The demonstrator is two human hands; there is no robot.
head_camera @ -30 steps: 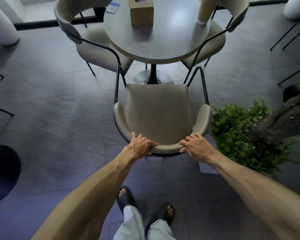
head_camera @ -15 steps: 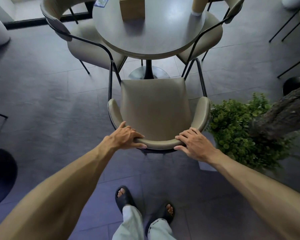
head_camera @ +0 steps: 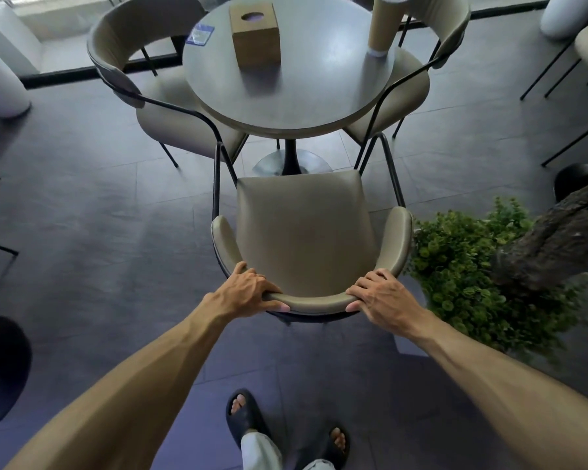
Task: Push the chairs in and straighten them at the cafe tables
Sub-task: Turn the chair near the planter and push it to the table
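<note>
— Before the round grey desk [head_camera: 286,96], what stands?
— Smooth beige padded chair [head_camera: 302,232], black metal legs [head_camera: 392,174], seat short of it. Curved backrest [head_camera: 314,301]: left hand [head_camera: 248,293] and right hand [head_camera: 384,296] grip it, fingers [head_camera: 367,283] curled over.

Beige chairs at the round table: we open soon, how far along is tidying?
Done: the two far beige padded chairs sit tucked under the round grey table. In hand: left hand and right hand grip the backrest of the near beige chair, whose seat shows clear of the tabletop. Left: pushing it in.
</note>
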